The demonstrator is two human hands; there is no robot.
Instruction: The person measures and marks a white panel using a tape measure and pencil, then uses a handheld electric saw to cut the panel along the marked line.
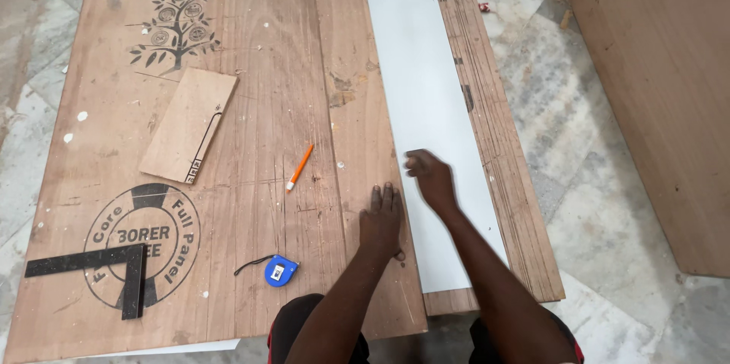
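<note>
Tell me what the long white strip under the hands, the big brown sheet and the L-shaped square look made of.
White strip: likely laminate or laminated board; smooth, matte, uniform. Brown sheet: plywood; visible grain, scratches, paint specks, printed marks. L-shaped square: probably dark metal, flat and speckled; hard to confirm. The right hand rests on the strip, the left hand on the sheet.

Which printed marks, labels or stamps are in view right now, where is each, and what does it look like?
Tree stamp: far left of the plywood sheet, dark branching tree with round emblems.
Round stamp: near left corner, black ring with lettering, partly under the black square.
Label: small white patch on the blue tape measure, left of the left hand.
</note>
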